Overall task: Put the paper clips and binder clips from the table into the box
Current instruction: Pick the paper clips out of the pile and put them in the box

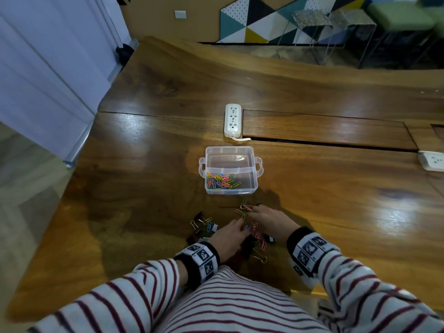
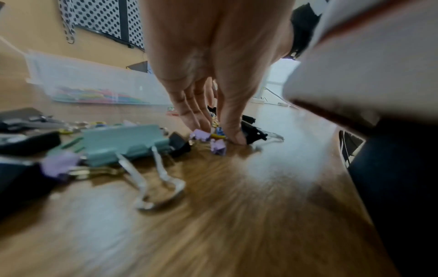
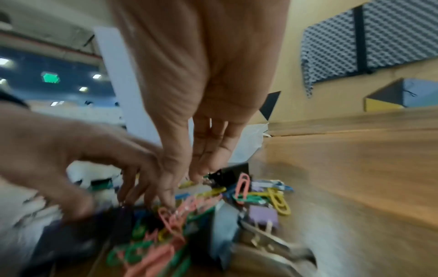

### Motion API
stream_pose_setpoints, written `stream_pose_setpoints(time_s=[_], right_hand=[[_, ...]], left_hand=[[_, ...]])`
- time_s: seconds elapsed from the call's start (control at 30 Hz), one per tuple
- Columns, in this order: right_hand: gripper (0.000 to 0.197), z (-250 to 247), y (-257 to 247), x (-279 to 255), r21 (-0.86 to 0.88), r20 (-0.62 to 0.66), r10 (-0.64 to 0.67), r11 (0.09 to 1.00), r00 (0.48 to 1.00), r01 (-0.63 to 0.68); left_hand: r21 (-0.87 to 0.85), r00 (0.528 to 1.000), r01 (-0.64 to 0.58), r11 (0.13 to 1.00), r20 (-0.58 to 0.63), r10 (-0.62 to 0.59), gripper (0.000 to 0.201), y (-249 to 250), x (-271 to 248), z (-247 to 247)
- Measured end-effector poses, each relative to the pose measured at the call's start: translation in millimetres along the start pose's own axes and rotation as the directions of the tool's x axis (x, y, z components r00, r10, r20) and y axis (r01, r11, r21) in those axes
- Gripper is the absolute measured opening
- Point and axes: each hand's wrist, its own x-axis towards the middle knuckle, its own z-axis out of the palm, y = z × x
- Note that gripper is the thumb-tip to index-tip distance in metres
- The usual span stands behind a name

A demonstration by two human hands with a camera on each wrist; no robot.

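A clear plastic box [image 1: 255, 174] stands on the wooden table [image 1: 144, 188], with coloured paper clips [image 1: 221, 181] in its near compartment. In front of it lies a loose pile of paper clips [image 1: 258, 239] and binder clips [image 1: 199, 217]. My left hand [image 1: 240, 224] reaches down into the pile; in the left wrist view its fingers [image 2: 201, 123] and thumb pinch small coloured paper clips [image 2: 217, 135] on the table. My right hand [image 1: 252, 212] rests straight fingers [image 3: 201, 168] on the far side of the pile, touching clips, with nothing gripped. A teal binder clip [image 2: 123, 144] lies beside the left hand.
A white power strip [image 1: 232, 120] lies just beyond the box, a second one [image 1: 431, 161] at the right edge. A long slot [image 1: 324, 141] runs across the table to the right. Bare wood stretches left and right of the pile.
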Motion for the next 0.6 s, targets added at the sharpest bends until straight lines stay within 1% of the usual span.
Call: stream_pose_setpoints(time_s=[0.03,0.1,0.13,0.2,0.27,0.37,0.43,0.47,0.53,0.6], right_hand=[[0.037,4,2,-4,-0.052,0.054,-0.008,0.999,0.998,0.011],[0.049,12,5,-9,-0.115,0.094,-0.007,0.993,0.996,0.018],[0.052,15,6,-10,-0.114,0.088,-0.002,0.993,0.996,0.012],[0.047,18,6,-9,-0.076,0.045,0.004,0.997,0.999,0.000],[0.039,15,6,-5,0.000,-0.004,-0.008,1.000,1.000,0.008],[0.025,12,10,1,0.100,-0.040,-0.015,0.995,0.999,0.019],[0.016,9,14,3,0.175,-0.068,0.006,0.985,0.998,0.006],[0.014,9,16,3,0.220,-0.084,0.032,0.975,0.996,-0.012],[0.012,5,18,0,0.332,-0.092,0.121,0.939,0.988,-0.084],[0.016,2,22,-4,0.476,-0.093,0.206,0.868,0.974,-0.138]], left_hand=[[-0.028,0.999,0.002,1.000,-0.033,-0.003,0.059,2,1,1],[-0.089,0.994,0.010,0.996,-0.108,-0.019,0.051,3,3,2],[-0.111,0.990,0.012,0.994,-0.136,-0.027,0.047,2,3,3],[-0.135,0.986,0.026,0.990,-0.159,-0.048,0.040,1,3,2],[-0.131,0.987,0.045,0.990,-0.148,-0.065,0.038,0,5,0],[-0.140,0.992,0.112,0.984,-0.044,-0.120,0.042,-6,10,-4],[-0.145,0.990,0.135,0.980,-0.021,-0.139,0.037,-9,12,-6],[-0.140,0.990,0.135,0.981,-0.024,-0.139,0.033,-10,12,-7],[-0.127,0.992,0.123,0.984,-0.027,-0.127,0.027,-10,12,-9],[-0.142,0.993,0.108,0.984,-0.031,-0.114,0.023,-15,12,-12]])
